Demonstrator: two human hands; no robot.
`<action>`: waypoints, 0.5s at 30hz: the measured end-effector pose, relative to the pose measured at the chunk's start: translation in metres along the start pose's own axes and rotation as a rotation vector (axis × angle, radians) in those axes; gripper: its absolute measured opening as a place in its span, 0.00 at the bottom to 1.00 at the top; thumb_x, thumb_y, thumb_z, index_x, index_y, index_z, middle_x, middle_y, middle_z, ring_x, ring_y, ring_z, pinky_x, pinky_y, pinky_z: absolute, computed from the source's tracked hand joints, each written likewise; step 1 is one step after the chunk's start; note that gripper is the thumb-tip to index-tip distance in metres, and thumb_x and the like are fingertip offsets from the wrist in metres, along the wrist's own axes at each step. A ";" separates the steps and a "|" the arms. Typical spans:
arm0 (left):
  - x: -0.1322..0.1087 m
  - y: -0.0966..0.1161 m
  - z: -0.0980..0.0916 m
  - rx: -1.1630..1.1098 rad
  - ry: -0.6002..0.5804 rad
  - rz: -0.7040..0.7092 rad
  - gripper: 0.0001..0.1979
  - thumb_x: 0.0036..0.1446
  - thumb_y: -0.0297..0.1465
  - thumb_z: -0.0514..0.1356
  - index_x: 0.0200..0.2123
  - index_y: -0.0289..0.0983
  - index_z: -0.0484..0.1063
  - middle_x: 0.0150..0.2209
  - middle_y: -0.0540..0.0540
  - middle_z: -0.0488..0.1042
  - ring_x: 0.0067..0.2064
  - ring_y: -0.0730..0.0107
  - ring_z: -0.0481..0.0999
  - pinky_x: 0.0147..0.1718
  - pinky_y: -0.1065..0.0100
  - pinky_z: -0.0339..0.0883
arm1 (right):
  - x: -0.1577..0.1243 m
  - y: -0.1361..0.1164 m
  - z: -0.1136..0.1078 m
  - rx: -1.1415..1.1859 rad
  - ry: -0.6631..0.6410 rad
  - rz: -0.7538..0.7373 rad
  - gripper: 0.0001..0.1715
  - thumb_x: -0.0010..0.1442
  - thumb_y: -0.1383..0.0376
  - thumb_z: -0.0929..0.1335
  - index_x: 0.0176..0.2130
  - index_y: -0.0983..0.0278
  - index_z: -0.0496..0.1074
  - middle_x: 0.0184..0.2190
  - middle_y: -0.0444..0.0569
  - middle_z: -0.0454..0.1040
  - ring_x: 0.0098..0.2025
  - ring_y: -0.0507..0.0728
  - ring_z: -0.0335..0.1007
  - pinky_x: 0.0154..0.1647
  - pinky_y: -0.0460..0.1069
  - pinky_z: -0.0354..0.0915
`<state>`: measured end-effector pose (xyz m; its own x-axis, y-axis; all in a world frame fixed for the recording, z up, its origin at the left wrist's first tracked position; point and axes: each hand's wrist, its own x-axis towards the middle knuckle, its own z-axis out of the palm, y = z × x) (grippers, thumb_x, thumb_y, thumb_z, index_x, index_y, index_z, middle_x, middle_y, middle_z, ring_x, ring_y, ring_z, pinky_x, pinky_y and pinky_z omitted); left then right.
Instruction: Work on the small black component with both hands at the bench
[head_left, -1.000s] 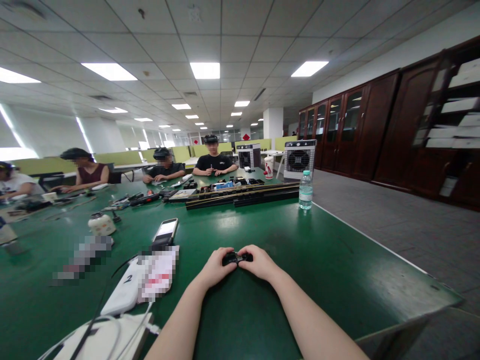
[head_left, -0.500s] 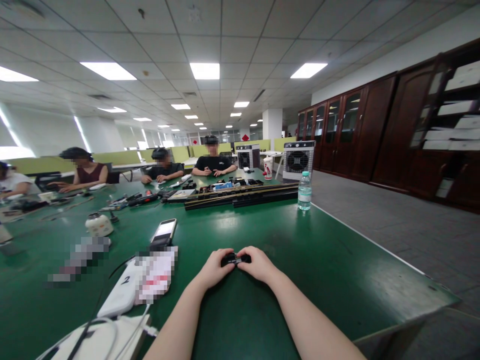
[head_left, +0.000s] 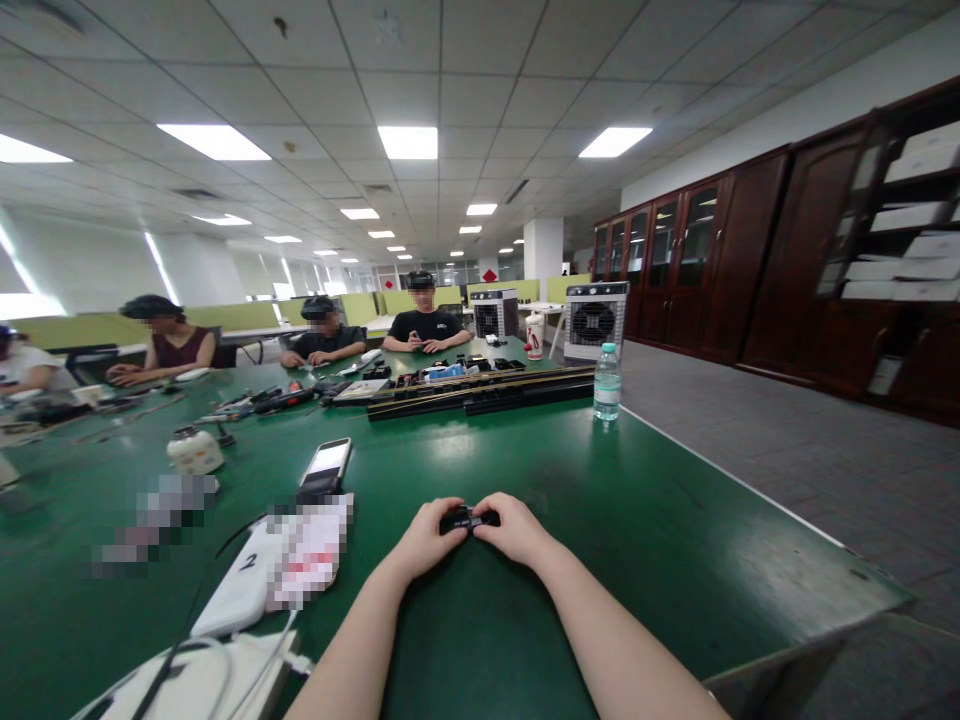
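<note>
Between my two hands is a small black part with a paler strip at its middle; its exact kind is too small to make out. My left hand pinches its left end, thumb below and fingers above. On the other end my right hand is closed in the same way. Both hands are low over the green table, and the fingers cover much of the part. To the left of my left hand lie a phone and a pinkish-white packet.
A water bottle stands at the right edge. Long black strips lie across the table, with tools beyond to the left. A white power bank, cables and a jar are on the left. Several people sit opposite.
My hands keep their grip on the black part, with barely any movement. The whole view has shifted very slightly. A person opposite has moved their hands a little.
</note>
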<state>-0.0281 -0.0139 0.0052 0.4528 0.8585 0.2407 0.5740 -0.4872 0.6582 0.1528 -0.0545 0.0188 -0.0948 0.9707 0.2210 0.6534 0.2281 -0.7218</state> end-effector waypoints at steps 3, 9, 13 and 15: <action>0.000 0.000 0.000 0.004 -0.004 -0.001 0.21 0.47 0.32 0.60 0.47 0.37 0.69 0.46 0.42 0.72 0.49 0.59 0.70 0.50 0.60 0.62 | 0.000 0.000 0.000 0.003 -0.001 -0.010 0.12 0.47 0.67 0.69 0.36 0.61 0.75 0.39 0.48 0.74 0.44 0.58 0.68 0.48 0.52 0.61; -0.001 0.004 -0.002 0.008 -0.015 -0.003 0.20 0.49 0.33 0.59 0.48 0.36 0.69 0.46 0.42 0.72 0.48 0.59 0.69 0.50 0.61 0.62 | 0.001 -0.001 -0.002 0.073 0.032 -0.024 0.11 0.48 0.66 0.69 0.35 0.62 0.74 0.38 0.48 0.74 0.43 0.58 0.68 0.47 0.52 0.62; -0.001 0.004 -0.002 0.016 -0.019 -0.013 0.21 0.48 0.32 0.60 0.48 0.36 0.68 0.46 0.42 0.72 0.49 0.59 0.69 0.51 0.61 0.61 | 0.002 -0.002 -0.003 0.125 0.067 -0.014 0.11 0.48 0.66 0.68 0.36 0.62 0.74 0.39 0.48 0.75 0.44 0.58 0.68 0.48 0.53 0.62; -0.001 0.004 -0.001 0.022 -0.018 -0.013 0.21 0.48 0.31 0.60 0.48 0.36 0.68 0.46 0.42 0.72 0.49 0.59 0.69 0.51 0.61 0.61 | 0.003 -0.001 -0.003 0.158 0.081 -0.012 0.12 0.49 0.66 0.68 0.37 0.63 0.73 0.39 0.48 0.75 0.44 0.57 0.69 0.48 0.53 0.62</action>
<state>-0.0274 -0.0166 0.0083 0.4575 0.8618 0.2191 0.5944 -0.4797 0.6454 0.1535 -0.0517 0.0222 -0.0371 0.9600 0.2776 0.5261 0.2550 -0.8113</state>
